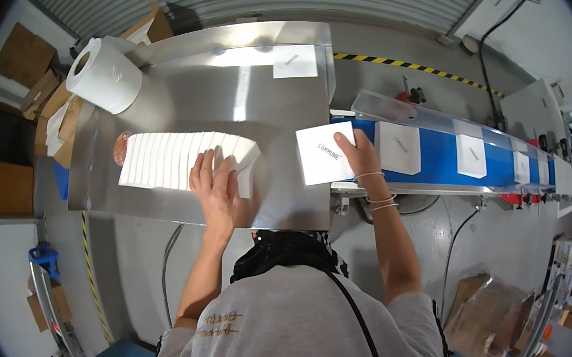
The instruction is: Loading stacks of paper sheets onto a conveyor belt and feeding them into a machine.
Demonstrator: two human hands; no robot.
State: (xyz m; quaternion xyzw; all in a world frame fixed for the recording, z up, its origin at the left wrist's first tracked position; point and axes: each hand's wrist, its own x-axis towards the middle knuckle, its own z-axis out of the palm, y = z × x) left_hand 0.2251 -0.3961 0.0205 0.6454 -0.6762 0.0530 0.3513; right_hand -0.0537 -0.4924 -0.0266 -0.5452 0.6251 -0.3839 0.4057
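Over the right edge of the steel table, my right hand point(362, 160) pinches a white printed paper square point(315, 159) at its right side, thumb on top. Its printed face is turned up. My left hand point(216, 190) lies with fingers stretched and slightly apart across the right part of a long row of white paper squares point(165, 156). Those squares stand close together on edge, leaning against one another. Whether my left fingers grip any of them cannot be seen. Another printed white square point(295, 62) lies at the table's far right corner.
A blue conveyor belt point(437, 152) runs off to the right with several white squares on it, beside a clear guard rail point(441, 118). On the steel table point(188, 107) a big white paper roll point(105, 77) stands at the left. A round reddish thing point(120, 148) touches the row's left end.
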